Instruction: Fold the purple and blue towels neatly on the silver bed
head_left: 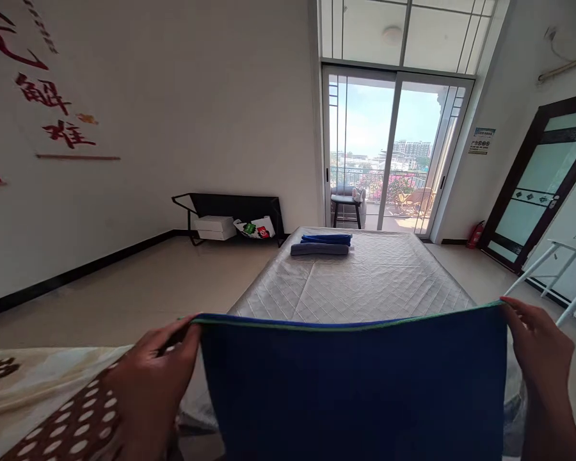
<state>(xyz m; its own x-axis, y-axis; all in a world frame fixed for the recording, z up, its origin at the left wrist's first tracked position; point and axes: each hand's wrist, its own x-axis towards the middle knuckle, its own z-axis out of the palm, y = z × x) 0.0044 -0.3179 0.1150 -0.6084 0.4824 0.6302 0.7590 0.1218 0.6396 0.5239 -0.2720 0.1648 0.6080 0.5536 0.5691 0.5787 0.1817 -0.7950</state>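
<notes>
A dark blue cloth, perhaps a towel (355,390), hangs spread out between my two hands, with a green and blue edge along its top. My left hand (160,362) is closed on the top left corner, thumb and fingers pinching it. At the top right corner my right hand (537,333) pinches the cloth in the same way. The lower part of the cloth runs out of view. Beyond it, on a mattress (379,275) with a silvery quilted cover, lie a folded blue cloth (326,239) and a folded grey cloth (319,250) in front of it.
A cream and brown dotted blanket (67,422) lies at the lower left. Against the wall stands a black-framed rack (235,205) with white boxes (214,227). Sliding glass doors (398,153) are at the back. A fire extinguisher (475,235) and a white table (571,246) are on the right.
</notes>
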